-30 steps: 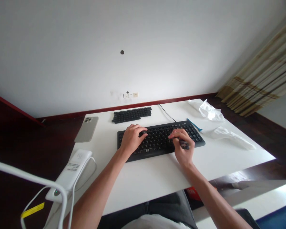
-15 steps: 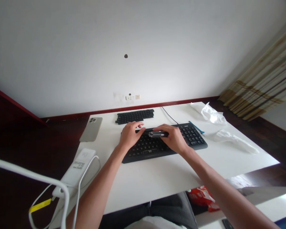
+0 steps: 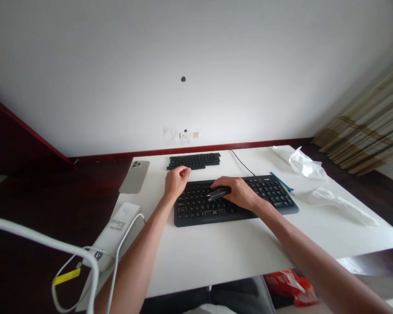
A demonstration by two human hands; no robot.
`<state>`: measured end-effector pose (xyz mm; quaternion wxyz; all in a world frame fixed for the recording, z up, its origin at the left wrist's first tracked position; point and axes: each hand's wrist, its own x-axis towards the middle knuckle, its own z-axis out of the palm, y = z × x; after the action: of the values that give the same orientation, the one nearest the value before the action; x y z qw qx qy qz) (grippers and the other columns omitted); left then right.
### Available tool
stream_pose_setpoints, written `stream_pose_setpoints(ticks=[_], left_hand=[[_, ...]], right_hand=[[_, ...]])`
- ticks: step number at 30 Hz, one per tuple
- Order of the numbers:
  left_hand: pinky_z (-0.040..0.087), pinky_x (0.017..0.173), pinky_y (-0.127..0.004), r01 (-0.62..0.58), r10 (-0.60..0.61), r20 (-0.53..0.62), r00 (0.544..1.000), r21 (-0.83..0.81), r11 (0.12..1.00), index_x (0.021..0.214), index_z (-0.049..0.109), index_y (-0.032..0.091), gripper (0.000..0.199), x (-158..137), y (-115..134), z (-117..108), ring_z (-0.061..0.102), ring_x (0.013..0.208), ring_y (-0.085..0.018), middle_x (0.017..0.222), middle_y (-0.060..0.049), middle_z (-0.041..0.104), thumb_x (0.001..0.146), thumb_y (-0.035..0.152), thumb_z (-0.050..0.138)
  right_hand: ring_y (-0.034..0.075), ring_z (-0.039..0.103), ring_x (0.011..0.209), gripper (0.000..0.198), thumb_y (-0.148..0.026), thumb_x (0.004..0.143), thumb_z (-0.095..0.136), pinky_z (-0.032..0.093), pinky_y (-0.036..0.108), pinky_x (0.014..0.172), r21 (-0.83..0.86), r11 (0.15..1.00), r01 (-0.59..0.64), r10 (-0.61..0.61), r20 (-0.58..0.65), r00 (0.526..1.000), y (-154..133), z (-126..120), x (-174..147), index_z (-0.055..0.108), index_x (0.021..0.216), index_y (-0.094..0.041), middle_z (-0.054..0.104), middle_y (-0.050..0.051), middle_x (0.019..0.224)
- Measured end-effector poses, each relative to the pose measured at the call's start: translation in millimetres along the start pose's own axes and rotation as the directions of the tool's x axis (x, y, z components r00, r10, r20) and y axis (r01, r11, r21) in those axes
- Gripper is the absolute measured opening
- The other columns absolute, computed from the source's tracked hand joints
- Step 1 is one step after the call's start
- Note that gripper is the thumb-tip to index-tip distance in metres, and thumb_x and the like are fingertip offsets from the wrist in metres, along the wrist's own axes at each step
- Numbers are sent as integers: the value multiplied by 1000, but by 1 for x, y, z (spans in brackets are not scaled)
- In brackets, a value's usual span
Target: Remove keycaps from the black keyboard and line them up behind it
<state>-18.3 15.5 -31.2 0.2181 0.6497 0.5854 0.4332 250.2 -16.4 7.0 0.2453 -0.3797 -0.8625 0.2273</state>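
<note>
A black corded keyboard (image 3: pixel 196 220) lies on the white table, with a bare slot along its front row. My right hand (image 3: pixel 239 192) rests over its middle, closed around a dark, thick pen-like tool (image 3: pixel 219 193) with a greyish tip pointing left. Close to the keyboard's back left corner is my left hand (image 3: pixel 176 182), its thumb and fingers pinched together. Whatever sits between those fingertips is too small to make out. Just beyond that hand, black keycaps (image 3: pixel 196 160) lie in tight rows with a stepped edge.
A phone (image 3: pixel 135 176) lies at the table's left side, with a white power strip (image 3: pixel 118 229) and white cables nearer. Right of the keyboard are a thin blue tool (image 3: pixel 281 182) and crumpled clear plastic bags (image 3: pixel 304 163). A red packet (image 3: pixel 290 285) is below the table edge.
My left hand has left the keyboard's upper left area, moving back toward the keycap rows, and its fingers have closed. The tool's tip in my right hand has dipped. The view has shifted slightly.
</note>
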Motion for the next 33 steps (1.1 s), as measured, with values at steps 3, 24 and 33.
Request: stream_pose_setpoints(ticks=[3, 24, 33], left_hand=[[48, 73, -28, -11, 11, 11, 1000, 12, 1000, 88, 78, 22, 25, 0, 0, -1, 69, 76, -19, 83, -3, 77, 98, 38, 60], [55, 88, -37, -487, 434, 242, 868, 247, 838, 139, 60, 26, 34, -23, 52, 5, 71, 102, -24, 114, -6, 75, 105, 24, 55], [46, 62, -27, -101, 98, -53, 994, -68, 993, 119, 68, 21, 36, -9, 30, -2, 61, 65, -16, 75, -2, 66, 107, 48, 49]], right_hand=[[21, 74, 102, 37, -3, 83, 68, 56, 34, 96, -10, 1000, -9, 9, 9, 1000, -2, -2, 3, 77, 110, -27, 78, 0, 115], [23, 73, 94, 27, -15, 85, 73, 53, 32, 84, -202, 978, 49, -61, -54, 997, 7, -12, 62, 78, 110, -23, 80, 5, 107], [19, 74, 81, 12, -24, 90, 72, 56, 32, 80, -97, 981, -170, 145, -227, 963, 65, -25, 47, 79, 100, -22, 81, 2, 95]])
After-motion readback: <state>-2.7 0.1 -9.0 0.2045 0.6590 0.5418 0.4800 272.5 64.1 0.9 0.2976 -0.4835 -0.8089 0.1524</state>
